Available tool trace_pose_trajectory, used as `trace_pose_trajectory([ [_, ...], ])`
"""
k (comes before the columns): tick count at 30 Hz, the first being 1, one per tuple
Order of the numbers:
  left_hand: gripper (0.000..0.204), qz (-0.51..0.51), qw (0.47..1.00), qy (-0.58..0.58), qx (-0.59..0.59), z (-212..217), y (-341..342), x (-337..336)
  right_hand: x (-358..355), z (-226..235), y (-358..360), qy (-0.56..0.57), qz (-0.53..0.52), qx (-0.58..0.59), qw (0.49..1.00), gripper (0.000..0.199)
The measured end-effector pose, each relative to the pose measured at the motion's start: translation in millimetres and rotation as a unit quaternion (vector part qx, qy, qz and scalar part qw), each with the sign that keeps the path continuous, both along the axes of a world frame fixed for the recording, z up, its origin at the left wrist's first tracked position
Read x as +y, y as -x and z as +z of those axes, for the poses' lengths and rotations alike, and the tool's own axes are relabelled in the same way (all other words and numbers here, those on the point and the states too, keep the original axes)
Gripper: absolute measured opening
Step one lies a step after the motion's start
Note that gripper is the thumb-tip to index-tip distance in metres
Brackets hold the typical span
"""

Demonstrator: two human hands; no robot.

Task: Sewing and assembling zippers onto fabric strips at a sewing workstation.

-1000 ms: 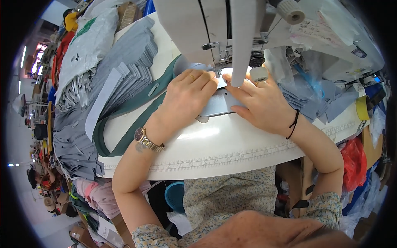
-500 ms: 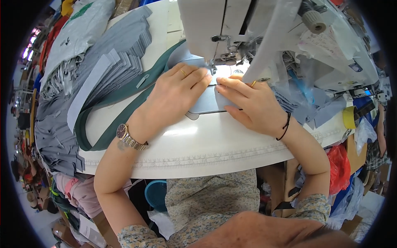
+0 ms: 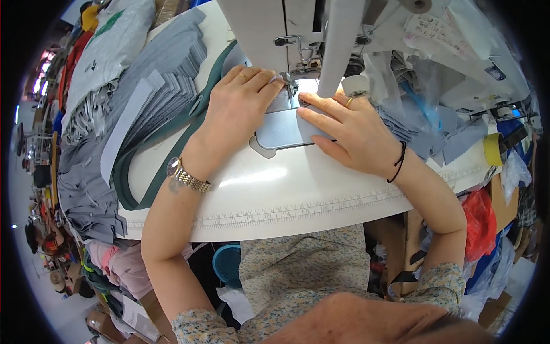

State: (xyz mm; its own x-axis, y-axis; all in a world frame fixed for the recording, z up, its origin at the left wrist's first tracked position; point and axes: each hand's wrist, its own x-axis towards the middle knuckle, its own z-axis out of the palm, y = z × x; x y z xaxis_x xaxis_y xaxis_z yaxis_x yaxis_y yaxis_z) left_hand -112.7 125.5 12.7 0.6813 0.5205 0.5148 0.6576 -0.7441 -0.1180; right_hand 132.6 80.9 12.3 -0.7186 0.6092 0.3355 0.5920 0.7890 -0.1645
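My left hand [image 3: 238, 109] is bent, its fingers close together, just left of the presser foot [image 3: 291, 86] of a white sewing machine [image 3: 255, 28]. Behind its fingers a grey fabric piece [image 3: 234, 59] emerges; the grip itself is hidden. A dark green zipper tape [image 3: 157, 137] with a slider loops past that hand across the table's left side. My right hand [image 3: 352, 129] lies with outstretched fingers at the right of the presser foot, index and middle fingertips by the needle area. Between both hands shows the shiny metal bed plate [image 3: 283, 129].
Stacked grey fabric pieces [image 3: 172, 92] cover the table's left side, beside a white plastic bag [image 3: 114, 43]. More grey pieces [image 3: 458, 137] and a yellow tape roll [image 3: 492, 149] are at the right. A printed ruler strip [image 3: 298, 215] follows the table's front edge.
The view has shifted, with the machine sitting farther left in it. My right fingers have spread a little on the plate, and the left hand stays beside the presser foot.
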Motion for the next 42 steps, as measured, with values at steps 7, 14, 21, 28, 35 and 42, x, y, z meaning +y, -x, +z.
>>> trace_pose_trajectory([
  [7,0.02,0.019,0.999,-0.003,-0.033,-3,17,-2,1,1,8,-0.043,0.028,0.013,0.999,0.038],
  [14,0.032,-0.135,0.986,0.091,-0.045,17,23,-81,-2,19,24,-0.157,0.089,0.104,0.978,0.032],
  [21,0.043,-0.206,0.972,0.098,-0.063,27,21,-133,-1,28,65,-0.035,0.134,0.003,0.99,0.021],
  [28,0.032,-0.05,0.862,0.352,-0.361,31,17,-95,-30,36,45,0.468,0.148,0.395,0.776,0.019],
  [35,0.024,-0.027,0.77,0.585,-0.252,32,12,-70,-9,46,16,0.589,0.092,0.252,0.762,0.018],
  [42,0.02,-0.019,0.993,0.104,-0.055,15,0,-28,14,13,20,-0.029,0.08,0.087,0.993,0.017],
])
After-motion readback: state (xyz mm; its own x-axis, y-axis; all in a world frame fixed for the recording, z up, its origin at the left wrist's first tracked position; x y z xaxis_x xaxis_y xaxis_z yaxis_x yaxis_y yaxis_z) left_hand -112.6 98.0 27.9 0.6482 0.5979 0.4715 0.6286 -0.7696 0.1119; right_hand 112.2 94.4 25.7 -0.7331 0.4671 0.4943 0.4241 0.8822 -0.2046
